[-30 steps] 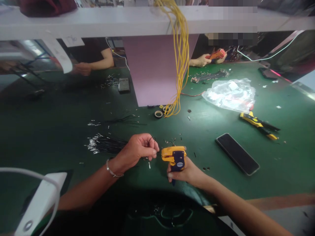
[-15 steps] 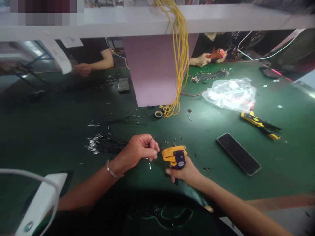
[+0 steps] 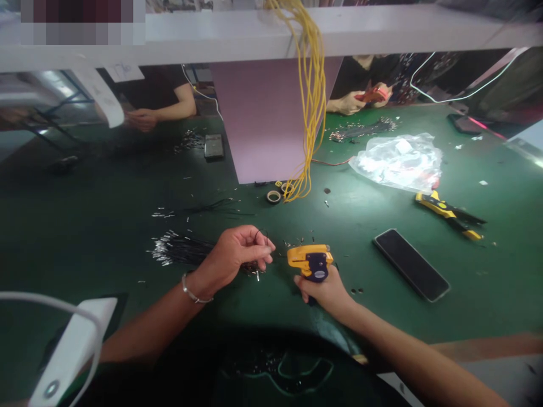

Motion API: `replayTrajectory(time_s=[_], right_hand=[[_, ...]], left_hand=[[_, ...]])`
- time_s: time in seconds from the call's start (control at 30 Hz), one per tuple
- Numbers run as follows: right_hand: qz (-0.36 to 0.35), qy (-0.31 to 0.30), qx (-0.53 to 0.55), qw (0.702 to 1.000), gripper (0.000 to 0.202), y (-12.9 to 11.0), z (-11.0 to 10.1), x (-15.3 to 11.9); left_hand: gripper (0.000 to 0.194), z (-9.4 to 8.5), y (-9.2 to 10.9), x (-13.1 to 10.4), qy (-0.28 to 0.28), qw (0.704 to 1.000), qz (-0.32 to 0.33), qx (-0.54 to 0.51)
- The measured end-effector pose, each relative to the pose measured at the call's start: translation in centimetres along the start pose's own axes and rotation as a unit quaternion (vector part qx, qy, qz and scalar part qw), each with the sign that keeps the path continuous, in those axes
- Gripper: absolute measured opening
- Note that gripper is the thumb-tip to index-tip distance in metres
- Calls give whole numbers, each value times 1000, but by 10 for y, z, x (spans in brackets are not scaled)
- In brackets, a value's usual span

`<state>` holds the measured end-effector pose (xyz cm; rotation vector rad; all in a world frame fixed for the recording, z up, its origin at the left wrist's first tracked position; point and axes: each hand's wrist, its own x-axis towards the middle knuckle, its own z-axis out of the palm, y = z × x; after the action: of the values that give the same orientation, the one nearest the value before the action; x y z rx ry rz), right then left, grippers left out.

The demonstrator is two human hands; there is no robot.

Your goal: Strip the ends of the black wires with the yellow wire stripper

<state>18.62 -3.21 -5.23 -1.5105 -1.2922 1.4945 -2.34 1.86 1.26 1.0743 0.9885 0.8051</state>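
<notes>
Near the middle of the green table, my left hand (image 3: pixel 246 249) pinches a thin black wire (image 3: pixel 263 233) that loops above its fingers. Under and behind that hand lies a bundle of black wires (image 3: pixel 182 249), its silvery ends fanned to the left. My right hand (image 3: pixel 324 288) is wrapped round the handle of a yellow and dark blue wire stripper (image 3: pixel 311 263), whose yellow head points left toward my left fingertips, with a gap between. Small clippings (image 3: pixel 292 243) lie just behind the tool. A smaller group of black wires (image 3: pixel 199 210) rests farther back.
A phone (image 3: pixel 410 265) and yellow-black pliers (image 3: pixel 447 212) lie right, a plastic bag (image 3: pixel 399 161) behind them. Yellow wires (image 3: pixel 311 102) hang from a shelf (image 3: pixel 212 37) near tape rolls (image 3: pixel 274 196). A white device (image 3: pixel 74 350) stands front left. Two people work across the table.
My right hand and the wire stripper have moved slightly right and back, away from my left hand. My left hand has shifted a little backward, still holding the wire.
</notes>
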Motion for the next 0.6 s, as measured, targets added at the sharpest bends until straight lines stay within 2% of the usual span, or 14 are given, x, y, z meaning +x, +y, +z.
replayTrajectory(time_s=[0.27,0.4,0.5,0.6], right_hand=[[-1,28,-42,999,28,-5,-3,1],[-10,26,-25,999,17,-6,2,0],[-27,32,-32,999,12,-7,4,-1],[-38,42,-49,997,13,-8,3,-1]], left_hand=[[24,-3,-1,4,12,999,1,46],[20,-1,4,1,21,999,25,-18],[20,1,7,-2,-43,992,15,-118],[28,3,6,-5,-105,980,16,-171]])
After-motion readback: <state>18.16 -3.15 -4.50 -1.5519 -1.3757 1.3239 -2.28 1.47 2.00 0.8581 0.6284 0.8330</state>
